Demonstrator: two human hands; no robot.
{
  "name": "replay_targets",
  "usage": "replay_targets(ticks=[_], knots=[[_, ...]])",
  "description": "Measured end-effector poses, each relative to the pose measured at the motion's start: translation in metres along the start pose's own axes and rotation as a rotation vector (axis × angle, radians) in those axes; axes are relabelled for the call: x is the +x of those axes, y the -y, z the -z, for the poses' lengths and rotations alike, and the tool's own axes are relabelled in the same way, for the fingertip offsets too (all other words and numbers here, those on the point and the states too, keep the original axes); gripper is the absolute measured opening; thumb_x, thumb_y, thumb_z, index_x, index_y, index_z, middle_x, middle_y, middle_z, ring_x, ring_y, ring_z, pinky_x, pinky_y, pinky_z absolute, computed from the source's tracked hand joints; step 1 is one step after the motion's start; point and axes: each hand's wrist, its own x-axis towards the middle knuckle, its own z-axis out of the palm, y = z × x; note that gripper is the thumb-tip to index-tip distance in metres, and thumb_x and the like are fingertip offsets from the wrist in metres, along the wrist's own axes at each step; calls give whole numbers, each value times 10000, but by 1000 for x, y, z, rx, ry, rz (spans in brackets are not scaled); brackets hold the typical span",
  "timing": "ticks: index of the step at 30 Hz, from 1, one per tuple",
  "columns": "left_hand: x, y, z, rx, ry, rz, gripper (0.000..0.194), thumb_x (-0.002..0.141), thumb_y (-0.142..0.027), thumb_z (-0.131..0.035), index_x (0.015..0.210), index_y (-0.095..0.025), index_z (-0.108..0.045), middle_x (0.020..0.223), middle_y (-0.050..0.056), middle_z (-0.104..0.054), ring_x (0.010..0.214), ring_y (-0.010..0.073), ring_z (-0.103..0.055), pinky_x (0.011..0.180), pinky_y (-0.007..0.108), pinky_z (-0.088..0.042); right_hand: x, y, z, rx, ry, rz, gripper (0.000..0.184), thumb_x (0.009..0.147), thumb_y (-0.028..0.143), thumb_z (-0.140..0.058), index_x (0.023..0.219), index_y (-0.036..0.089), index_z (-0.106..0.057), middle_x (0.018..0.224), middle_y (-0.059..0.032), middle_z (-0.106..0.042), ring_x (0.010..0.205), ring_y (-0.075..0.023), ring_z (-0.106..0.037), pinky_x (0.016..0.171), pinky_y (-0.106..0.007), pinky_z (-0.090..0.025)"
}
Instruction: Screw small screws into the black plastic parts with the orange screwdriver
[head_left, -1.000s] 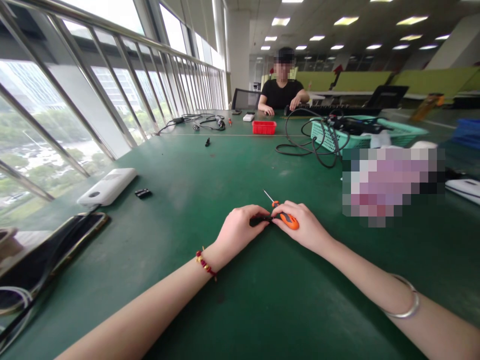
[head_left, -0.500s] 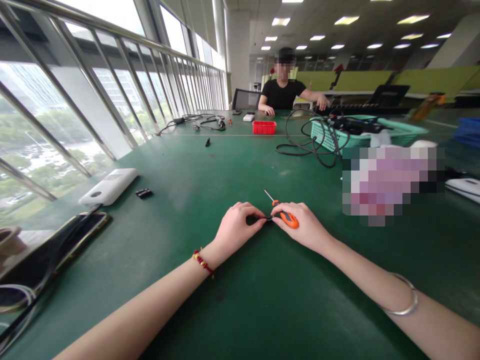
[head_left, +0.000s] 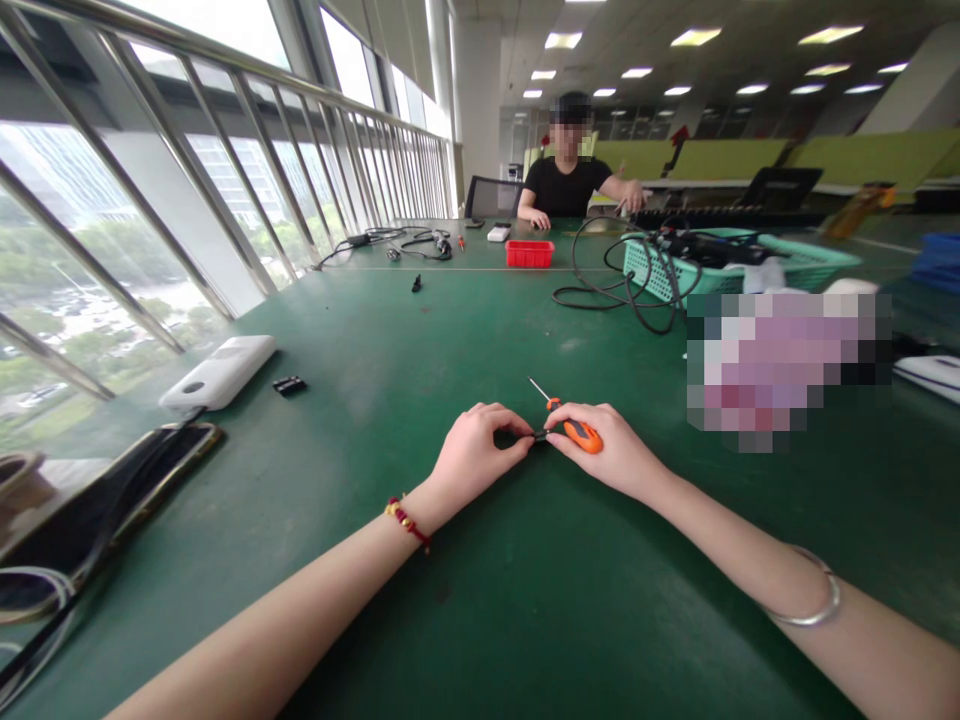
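Thumb and index finger of my left hand (head_left: 480, 446) pinch a small black part (head_left: 540, 436) just above the green table (head_left: 487, 610). An orange-and-grey screwdriver (head_left: 585, 436) is tucked in my right hand (head_left: 619, 452), its thin metal shaft pointing up and left, away from the part. My right thumb and index fingertips meet at the right end of the black part; whether they also grip something tiny there cannot be made out. The fingertips of both hands are close together.
To the left lie a black piece (head_left: 289, 386), a white power bank (head_left: 219, 374) and a phone (head_left: 165, 470) with cables. Farther off are a red tray (head_left: 529, 254), a green basket (head_left: 817, 262) with black cables, and a seated person (head_left: 567, 190). A blurred-out item (head_left: 787, 365) sits right.
My right hand and the screwdriver have shifted very slightly right, so more of the black part shows between my fingertips. The person across has drawn a hand back slightly from the basket.
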Motion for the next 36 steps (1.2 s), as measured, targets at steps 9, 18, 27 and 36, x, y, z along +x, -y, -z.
replay_targets(ticks=[9,18,27,36], knots=[[1,0,-1,0,1,-5,112,777,-215,-610,823,-214,-712,855,6,-706,842,175,-604,821,317,-466,0,-1,0,8,6,1,54,844,260,-580,811,218,-586,853,11,-692,801,-162,-631,822,-324,-381],[1,1,0,10,3,-9,95,777,-225,-617,809,-215,-705,856,8,-704,846,176,-603,821,317,-466,0,-3,-2,-30,13,6,43,836,261,-593,839,220,-604,882,1,-699,815,-171,-635,828,-328,-386],[0,0,-2,40,-2,-2,94,770,-236,-621,810,-221,-705,853,6,-709,849,186,-607,814,320,-465,-1,-1,2,-111,48,59,51,844,232,-577,853,210,-622,854,-14,-686,786,-170,-618,785,-327,-399],[3,-1,-3,-55,-12,114,56,731,-241,-656,753,-222,-703,822,-18,-729,829,182,-624,810,306,-464,-3,5,6,-157,11,35,107,840,280,-585,905,220,-646,908,-16,-708,765,-184,-616,768,-339,-431]])
